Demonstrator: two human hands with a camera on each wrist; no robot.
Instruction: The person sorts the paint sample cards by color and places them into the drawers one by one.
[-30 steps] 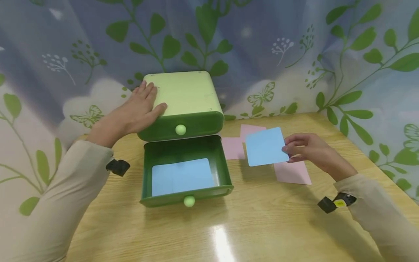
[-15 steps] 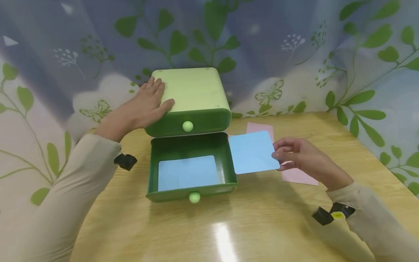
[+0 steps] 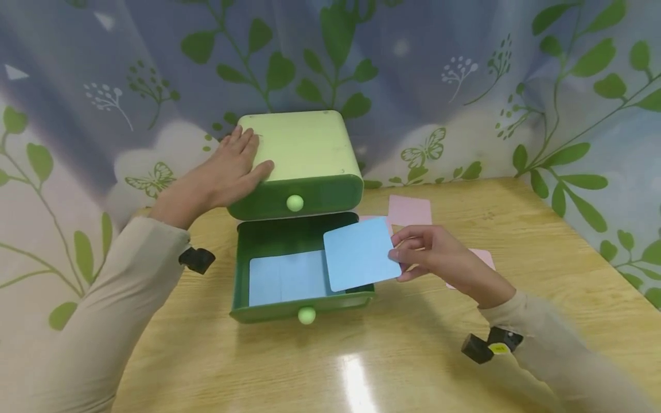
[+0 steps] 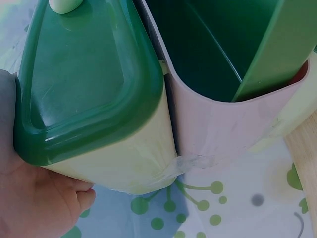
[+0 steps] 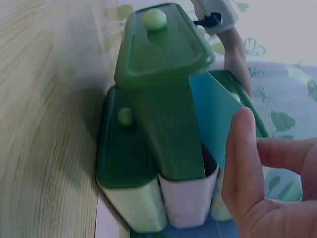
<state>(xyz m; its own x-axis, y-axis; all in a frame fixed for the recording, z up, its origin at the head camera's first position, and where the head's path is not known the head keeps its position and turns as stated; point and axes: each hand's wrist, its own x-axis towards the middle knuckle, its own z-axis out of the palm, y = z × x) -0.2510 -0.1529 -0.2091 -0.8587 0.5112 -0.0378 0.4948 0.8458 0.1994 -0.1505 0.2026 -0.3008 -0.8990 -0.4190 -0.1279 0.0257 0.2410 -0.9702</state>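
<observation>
A chest of small stacked drawers (image 3: 304, 146) has a pale yellow-green top and dark green fronts with round knobs. My left hand (image 3: 222, 175) lies on its top at the left side, fingers extended. Below, one drawer (image 3: 258, 314) is pulled out, with blue cards (image 3: 286, 278) lying flat inside. By its right edge, my right hand (image 3: 439, 252) pinches a square blue card (image 3: 358, 255) between thumb and fingers. That card is tilted above the drawer's right wall and overlaps the cards inside. In the right wrist view, the held card (image 5: 215, 114) stands beside the drawer's wall.
Pink cards (image 3: 410, 210) lie on the wooden table (image 3: 413, 355) right of the chest, one partly behind my right hand. A leaf-patterned curtain (image 3: 392, 86) hangs behind. Another closed drawer (image 5: 126, 148) sits below the pulled-out one.
My right hand has carried the blue card leftward from over the pink cards to over the open drawer's right side. My left hand has stayed on the chest.
</observation>
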